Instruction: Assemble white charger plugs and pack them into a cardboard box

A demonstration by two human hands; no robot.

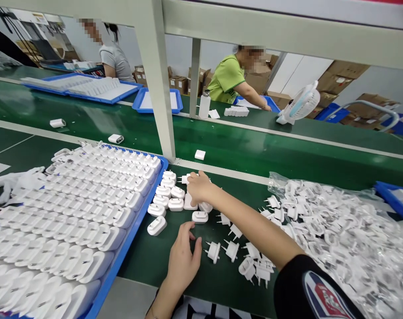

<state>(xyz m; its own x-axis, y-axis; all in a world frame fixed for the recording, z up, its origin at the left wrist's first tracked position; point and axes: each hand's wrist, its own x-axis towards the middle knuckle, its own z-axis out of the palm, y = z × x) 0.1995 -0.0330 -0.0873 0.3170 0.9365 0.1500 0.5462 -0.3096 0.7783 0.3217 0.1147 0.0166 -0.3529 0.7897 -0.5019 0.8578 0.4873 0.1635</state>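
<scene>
My right hand reaches across to a cluster of white plug chargers, its fingers bent down around a white charger that it partly covers. Just past its fingertips, another charger lies with its pins pointing left. Nearer to me, my left hand is held over the green table, empty, with thumb and fingers apart. In front of its fingertips stands a charger with pins up. Loose white plug heads with two pins lie to its right.
A blue tray full of rows of white chargers takes up the left. A heap of plug heads on clear plastic covers the right. Behind a metal post runs a green conveyor with a few white pieces. Two people sit across it, near a fan.
</scene>
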